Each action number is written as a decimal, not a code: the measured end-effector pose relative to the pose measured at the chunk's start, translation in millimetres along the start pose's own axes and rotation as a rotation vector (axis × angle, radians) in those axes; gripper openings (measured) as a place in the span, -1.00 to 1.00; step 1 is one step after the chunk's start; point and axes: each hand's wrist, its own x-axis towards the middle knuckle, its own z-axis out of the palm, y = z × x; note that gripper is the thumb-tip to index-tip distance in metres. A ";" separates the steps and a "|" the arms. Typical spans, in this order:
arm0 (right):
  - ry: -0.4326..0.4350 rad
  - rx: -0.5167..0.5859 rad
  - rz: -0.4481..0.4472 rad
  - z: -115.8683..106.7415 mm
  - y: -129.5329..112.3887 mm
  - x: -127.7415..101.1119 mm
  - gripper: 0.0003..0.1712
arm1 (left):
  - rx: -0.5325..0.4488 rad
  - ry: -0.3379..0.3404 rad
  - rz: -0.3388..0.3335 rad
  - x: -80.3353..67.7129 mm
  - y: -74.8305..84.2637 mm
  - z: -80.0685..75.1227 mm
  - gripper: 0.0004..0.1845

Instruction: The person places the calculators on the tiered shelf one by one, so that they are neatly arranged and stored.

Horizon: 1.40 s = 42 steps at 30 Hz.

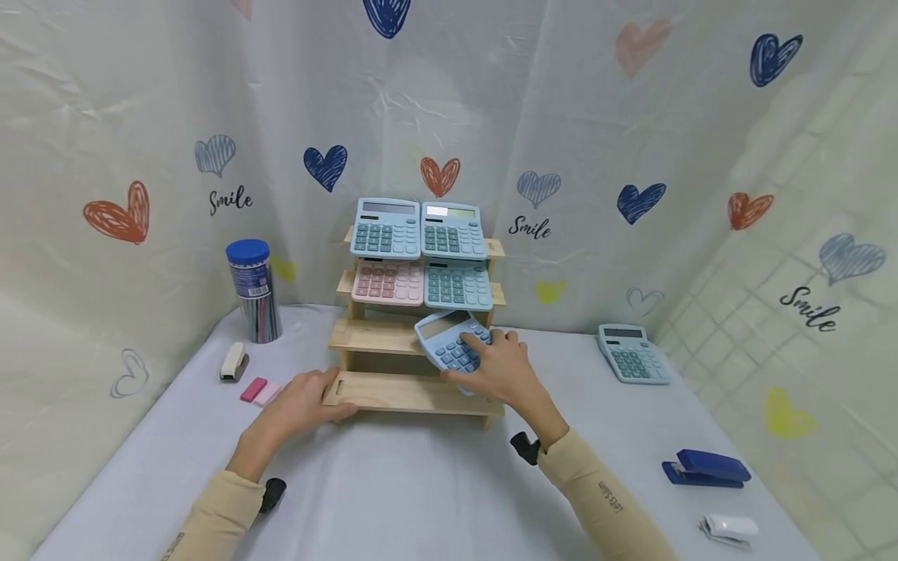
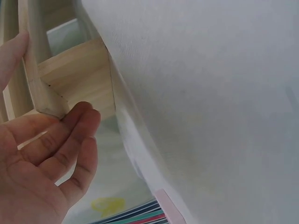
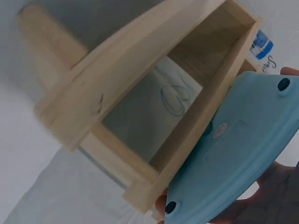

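My right hand (image 1: 507, 368) holds a blue calculator (image 1: 449, 343) (tilted) over the third step of the wooden rack (image 1: 414, 393). My left hand (image 1: 303, 403) rests flat, fingers straight, against its bottom corner.

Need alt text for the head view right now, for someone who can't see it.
A person's right hand holds a blue calculator tilted at the third tier of a stepped wooden rack, while the left hand rests on the rack's bottom left end. Four calculators already sit on the two upper tiers.
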 end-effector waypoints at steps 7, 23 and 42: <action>0.032 0.014 0.074 10.8 -23.9 13.7 -0.03 | 0.000 0.010 0.015 0.9 0.4 0.8 -0.16; -0.030 0.046 -0.028 34.6 -80.3 35.9 0.04 | 0.015 0.000 0.009 -0.5 2.5 -2.7 -0.19; 0.012 0.023 -0.064 45.1 -95.9 39.8 0.04 | 0.014 -0.017 -0.002 -0.6 1.2 -0.7 -0.08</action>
